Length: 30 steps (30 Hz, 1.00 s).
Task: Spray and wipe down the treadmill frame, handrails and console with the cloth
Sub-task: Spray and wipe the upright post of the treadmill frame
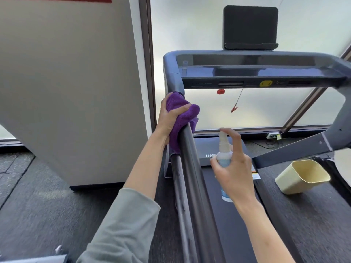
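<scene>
My left hand grips a purple cloth wrapped over the top of the treadmill's left handrail, just below the corner of the dark blue console frame. My right hand holds a small white spray bottle upright beside that rail, with a finger curled over the nozzle. The console spans the top right, and a black tablet holder stands on it. The right handrail slopes down at the right.
A cream plastic bin lies tilted on the treadmill belt at the right. A red safety clip hangs on a cord under the console. A large white panel stands close on the left. Frosted windows are behind; dark floor below.
</scene>
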Tool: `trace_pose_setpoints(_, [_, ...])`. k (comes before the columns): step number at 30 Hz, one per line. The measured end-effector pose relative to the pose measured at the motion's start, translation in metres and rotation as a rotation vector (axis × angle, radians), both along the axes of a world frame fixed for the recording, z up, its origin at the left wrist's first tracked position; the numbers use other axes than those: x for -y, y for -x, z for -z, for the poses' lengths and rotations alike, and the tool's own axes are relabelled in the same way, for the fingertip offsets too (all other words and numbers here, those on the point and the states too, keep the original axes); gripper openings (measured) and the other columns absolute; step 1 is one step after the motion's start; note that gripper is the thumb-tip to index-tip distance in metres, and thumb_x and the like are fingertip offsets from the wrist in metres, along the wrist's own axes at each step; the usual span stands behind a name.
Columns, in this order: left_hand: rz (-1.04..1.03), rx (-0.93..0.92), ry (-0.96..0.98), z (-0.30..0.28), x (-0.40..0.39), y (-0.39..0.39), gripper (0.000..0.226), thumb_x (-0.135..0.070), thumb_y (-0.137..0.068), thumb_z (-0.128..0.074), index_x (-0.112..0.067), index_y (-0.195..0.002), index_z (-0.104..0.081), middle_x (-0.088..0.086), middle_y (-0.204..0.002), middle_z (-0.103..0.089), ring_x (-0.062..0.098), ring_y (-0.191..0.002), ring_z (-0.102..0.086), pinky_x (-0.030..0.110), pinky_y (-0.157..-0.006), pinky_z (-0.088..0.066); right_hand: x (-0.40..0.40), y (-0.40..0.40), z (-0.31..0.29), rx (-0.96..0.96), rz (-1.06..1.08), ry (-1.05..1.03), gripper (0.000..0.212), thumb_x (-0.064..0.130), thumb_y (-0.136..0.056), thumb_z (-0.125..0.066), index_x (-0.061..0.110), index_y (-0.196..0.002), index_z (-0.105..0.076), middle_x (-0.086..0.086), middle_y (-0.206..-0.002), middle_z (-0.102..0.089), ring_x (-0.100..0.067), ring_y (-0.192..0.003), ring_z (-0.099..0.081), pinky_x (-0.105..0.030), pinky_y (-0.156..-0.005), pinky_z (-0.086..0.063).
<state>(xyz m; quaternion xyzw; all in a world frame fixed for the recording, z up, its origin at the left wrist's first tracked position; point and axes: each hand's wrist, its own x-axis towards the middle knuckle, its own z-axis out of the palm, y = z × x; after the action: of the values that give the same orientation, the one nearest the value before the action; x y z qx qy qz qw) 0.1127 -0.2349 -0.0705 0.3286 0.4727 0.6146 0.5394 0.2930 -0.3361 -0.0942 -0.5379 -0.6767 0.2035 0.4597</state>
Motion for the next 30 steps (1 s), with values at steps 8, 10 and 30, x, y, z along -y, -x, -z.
trace_pose_setpoints(8, [0.027, 0.212, -0.010, 0.015, 0.043, -0.015, 0.078, -0.022, -0.069, -0.078, -0.020, -0.139, -0.044, 0.018, -0.119, -0.063, 0.034, -0.097, -0.068, 0.043, -0.084, -0.058, 0.025, -0.008, -0.004, -0.003, 0.019, 0.000, 0.069, -0.002, -0.080, -0.063, 0.045, -0.124, -0.040, -0.002, -0.079, -0.058, -0.027, -0.054, -0.059, -0.040, -0.053, -0.055])
trace_pose_setpoints(10, [0.032, 0.219, -0.016, 0.017, 0.054, -0.019, 0.078, -0.020, -0.069, -0.077, -0.015, -0.139, -0.043, 0.015, -0.112, -0.062, 0.031, -0.091, -0.066, 0.038, -0.080, -0.057, 0.031, -0.011, -0.003, -0.008, 0.019, 0.008, 0.069, -0.002, -0.080, -0.062, 0.046, -0.125, -0.040, -0.004, -0.088, -0.060, -0.028, -0.055, -0.060, -0.040, -0.055, -0.056])
trace_pose_setpoints(30, [0.019, 0.078, 0.033, 0.011, 0.178, -0.054, 0.081, -0.017, -0.064, -0.079, -0.030, -0.136, -0.045, 0.014, -0.115, -0.065, 0.025, -0.088, -0.068, 0.036, -0.077, -0.059, 0.118, -0.041, -0.011, -0.011, -0.117, -0.069, 0.069, -0.002, -0.079, -0.065, 0.041, -0.127, -0.040, -0.002, -0.068, -0.056, -0.026, -0.055, -0.057, -0.037, -0.057, -0.054])
